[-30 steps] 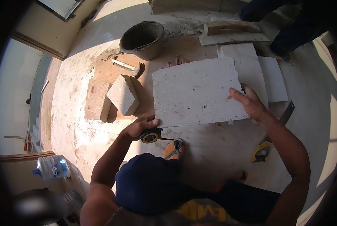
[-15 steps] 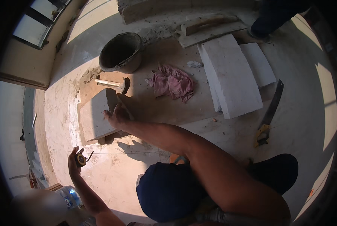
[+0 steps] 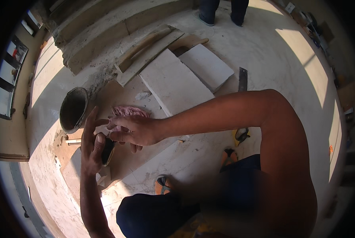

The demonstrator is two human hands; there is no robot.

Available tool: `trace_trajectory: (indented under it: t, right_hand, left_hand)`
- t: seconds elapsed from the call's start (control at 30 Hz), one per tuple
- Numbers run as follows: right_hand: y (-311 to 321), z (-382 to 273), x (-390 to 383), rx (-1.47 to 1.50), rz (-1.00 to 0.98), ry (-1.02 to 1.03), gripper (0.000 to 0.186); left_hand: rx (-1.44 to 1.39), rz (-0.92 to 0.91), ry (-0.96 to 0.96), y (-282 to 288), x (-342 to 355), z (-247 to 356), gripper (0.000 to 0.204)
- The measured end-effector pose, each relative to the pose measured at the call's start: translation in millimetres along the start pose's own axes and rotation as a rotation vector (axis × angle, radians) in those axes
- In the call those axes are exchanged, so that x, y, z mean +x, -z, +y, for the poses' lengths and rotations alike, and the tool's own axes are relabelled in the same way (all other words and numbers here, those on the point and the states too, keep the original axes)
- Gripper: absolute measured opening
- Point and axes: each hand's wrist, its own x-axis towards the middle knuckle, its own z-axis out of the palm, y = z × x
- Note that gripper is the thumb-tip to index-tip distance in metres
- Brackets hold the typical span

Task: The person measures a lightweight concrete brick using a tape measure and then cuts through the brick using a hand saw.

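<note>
My left hand [image 3: 92, 148] is closed round a dark tape measure [image 3: 107, 154], its thumb lying on top of the case. Close beside it, my right hand [image 3: 137, 130] reaches in from the right with bent, spread fingers. Its fingertips come near the top of the tape measure and the left fingers; whether they touch the tape cannot be made out. Beneath the hands lies a pale block [image 3: 104, 174], mostly hidden. A crumpled pink cloth [image 3: 130, 111] lies just beyond the right hand. The light handle of a tool [image 3: 73, 141] shows left of the left hand.
A dark bucket [image 3: 73, 109] stands at the left. White blocks [image 3: 177, 81] lie ahead, beside wooden boards [image 3: 147, 51]. A handsaw [image 3: 243, 79] is partly behind my right arm. Concrete steps [image 3: 102, 37] rise at the back; another person's legs [image 3: 208, 12] stand beyond.
My right hand has left the pale block and come up beside the left hand. My left hand has moved in over the block with the tape measure. The view has shifted to the right.
</note>
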Motion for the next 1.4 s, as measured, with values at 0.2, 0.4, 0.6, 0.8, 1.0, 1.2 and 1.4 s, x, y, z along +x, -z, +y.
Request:
trace_trajectory:
  t: [0.2, 0.4, 0.6, 0.8, 1.0, 1.2, 1.4]
  right_hand:
    - [112.8, 44.8, -153.9, 0.066, 0.513, -0.015, 0.029]
    - [183.7, 146.3, -253.4, 0.466, 1.046, 0.101, 0.023]
    - [253.7, 258.8, -293.4, 0.478, 1.414, -0.017, 0.018]
    - [270.6, 286.0, -287.8, 0.526, 1.444, -0.023, 0.017]
    - [288.6, 278.6, -274.1, 0.440, 1.472, -0.089, 0.018]
    - [297.6, 255.9, -277.5, 0.316, 1.425, -0.270, 0.022]
    - [303.9, 259.0, -281.2, 0.355, 1.417, -0.281, 0.021]
  left_hand:
    - [0.251, -0.648, -0.185, -165.6, 152.5, 70.3, 0.119]
    - [0.739, -0.953, -0.181, -283.9, 301.5, 69.6, 0.063]
    - [1.149, -0.802, -0.290, -344.0, 449.0, 0.2, 0.040]
    - [1.518, -0.699, -0.474, -408.5, 482.7, -46.0, 0.022]
    - [1.763, -0.562, -0.366, -442.6, 477.5, -54.5, 0.020]
    - [1.750, -0.616, -0.369, -444.2, 490.3, -59.1, 0.027]
    - [1.658, -0.704, -0.287, -443.2, 503.6, -54.8, 0.022]
